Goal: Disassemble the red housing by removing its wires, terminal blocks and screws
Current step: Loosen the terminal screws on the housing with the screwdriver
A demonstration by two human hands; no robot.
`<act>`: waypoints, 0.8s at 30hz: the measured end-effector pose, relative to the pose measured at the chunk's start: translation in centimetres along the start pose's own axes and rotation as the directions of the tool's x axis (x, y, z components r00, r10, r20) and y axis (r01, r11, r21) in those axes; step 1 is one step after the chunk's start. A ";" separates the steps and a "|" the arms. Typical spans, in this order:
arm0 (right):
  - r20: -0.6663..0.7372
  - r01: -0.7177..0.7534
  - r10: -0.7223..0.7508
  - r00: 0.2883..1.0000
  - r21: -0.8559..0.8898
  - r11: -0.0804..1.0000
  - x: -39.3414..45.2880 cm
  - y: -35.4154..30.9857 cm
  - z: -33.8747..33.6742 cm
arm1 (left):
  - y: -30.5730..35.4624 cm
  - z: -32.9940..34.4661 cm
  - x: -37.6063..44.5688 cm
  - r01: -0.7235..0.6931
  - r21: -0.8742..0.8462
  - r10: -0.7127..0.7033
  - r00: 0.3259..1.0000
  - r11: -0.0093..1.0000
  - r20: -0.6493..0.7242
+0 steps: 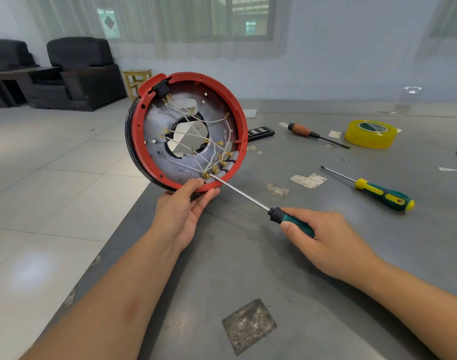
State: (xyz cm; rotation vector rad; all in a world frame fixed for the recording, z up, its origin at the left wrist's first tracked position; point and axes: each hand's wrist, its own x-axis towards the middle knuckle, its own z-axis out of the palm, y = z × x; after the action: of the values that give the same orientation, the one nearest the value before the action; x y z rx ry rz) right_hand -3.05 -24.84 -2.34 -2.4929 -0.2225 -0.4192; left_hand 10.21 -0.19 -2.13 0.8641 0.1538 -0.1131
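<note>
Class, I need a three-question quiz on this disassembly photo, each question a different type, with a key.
1. True or false: the left hand steadies the red housing.
2. The right hand holds: A tape roll, B screwdriver, C pliers?
3. How many spare screwdrivers lie on the table?

Key: 1 true. 2 B, the green-handled screwdriver, tip at a brass terminal. 3 two: wooden-handled screwdriver, yellow-and-green screwdriver.

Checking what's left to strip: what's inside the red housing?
Inside the red housing: white wires, brass terminals, grey plate; screws under the terminals are hidden.
</note>
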 end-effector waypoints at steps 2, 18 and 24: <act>-0.007 -0.027 0.027 1.000 -0.047 0.999 -0.1 0.4 -0.5 | 0.0 -0.1 0.0 -0.011 0.009 0.011 1.000 1.000 -0.001; -0.011 -0.032 0.031 0.999 -0.221 0.975 0.0 -0.4 -1.7 | -0.1 0.4 -0.6 -0.081 0.052 0.082 0.996 0.995 -0.022; 0.005 -0.032 0.034 0.999 -0.241 0.970 0.0 -0.9 -1.9 | -0.1 0.3 -0.6 -0.108 0.041 0.109 0.994 0.993 -0.026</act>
State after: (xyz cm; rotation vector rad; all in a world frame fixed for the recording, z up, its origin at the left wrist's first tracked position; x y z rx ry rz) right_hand -3.76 -25.19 -0.40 -2.7333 -0.1399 -0.4443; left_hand 9.61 -0.53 -1.91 0.9116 0.1312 -0.0018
